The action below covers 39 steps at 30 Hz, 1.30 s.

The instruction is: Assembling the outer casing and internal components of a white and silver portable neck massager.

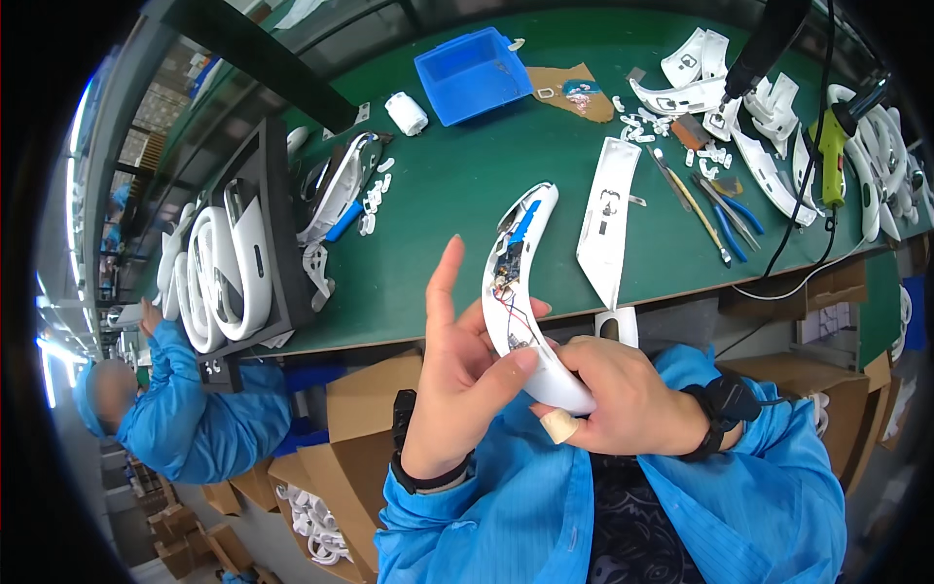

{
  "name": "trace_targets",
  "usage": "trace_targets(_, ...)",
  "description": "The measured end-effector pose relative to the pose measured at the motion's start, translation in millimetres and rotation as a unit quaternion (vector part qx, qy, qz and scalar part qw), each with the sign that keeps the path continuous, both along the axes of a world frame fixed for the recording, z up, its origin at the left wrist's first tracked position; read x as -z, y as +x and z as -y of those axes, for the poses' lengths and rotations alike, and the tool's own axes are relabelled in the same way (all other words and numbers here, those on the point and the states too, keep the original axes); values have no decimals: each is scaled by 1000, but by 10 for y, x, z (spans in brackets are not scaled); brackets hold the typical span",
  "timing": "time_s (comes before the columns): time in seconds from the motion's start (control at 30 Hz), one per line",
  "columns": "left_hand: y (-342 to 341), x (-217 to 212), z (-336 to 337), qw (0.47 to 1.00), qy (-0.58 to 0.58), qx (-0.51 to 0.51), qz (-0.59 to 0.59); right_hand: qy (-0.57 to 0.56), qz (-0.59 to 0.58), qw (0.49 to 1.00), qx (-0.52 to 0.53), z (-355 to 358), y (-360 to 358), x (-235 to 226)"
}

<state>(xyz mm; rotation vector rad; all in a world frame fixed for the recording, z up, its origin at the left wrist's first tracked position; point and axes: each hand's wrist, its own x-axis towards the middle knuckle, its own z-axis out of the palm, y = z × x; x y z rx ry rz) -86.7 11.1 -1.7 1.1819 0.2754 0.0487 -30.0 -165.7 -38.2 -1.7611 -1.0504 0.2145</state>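
Note:
A curved white plastic housing point(525, 282) is held up over the table's front edge, its open side showing dark electronics, thin wires and a blue strip point(525, 223). My left hand point(459, 370) closes on its side, thumb on the lower part, index finger stretched upward away from it. Around the lower end wraps my right hand point(628, 394), with a pale covering on one fingertip. A long white cover panel point(605, 234) lies on the green table just beyond, to the right. Below that panel, a white looped part point(617, 326) shows behind my right hand.
Pliers point(725, 216), a thin brush-like tool point(691, 204), small white clips and a green electric screwdriver point(833, 161) lie right. A blue bin point(474, 78) and white roll point(406, 114) stand far. At left are a dark tray point(292, 243) of white housings and another person point(185, 399).

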Motion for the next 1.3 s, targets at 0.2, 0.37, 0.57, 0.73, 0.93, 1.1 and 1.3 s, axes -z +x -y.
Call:
trace_targets(0.2, -54, 188, 23, 976, -203, -79, 15, -13, -2, 1000, -6, -125, -54, -86)
trace_targets(0.37, -3, 363, 104, 956, -283, -57, 49, -35, -13, 997, 64, -124, -179, 9)
trace_targets(0.57, 30, 417, 212, 946, -313, -54, 66, -20, -3, 998, 67, -7, -182, 52)
trace_targets(0.73, -52, 378, 70, 955, -278, -83, 62, -38, -1, 999, 35, -189, -203, -22)
trace_targets(0.93, -12, 357, 53, 956, -277, -68, 64, -37, 13, 999, 37, -232, -161, -28)
trace_targets(1.1, 10, 424, 88, 950, -300, -40, 80, -42, 42, 997, 47, -171, -164, -49)
trace_targets(1.3, -51, 405, 157, 948, -304, -43, 81, -46, 45, 997, 46, -87, -218, -50)
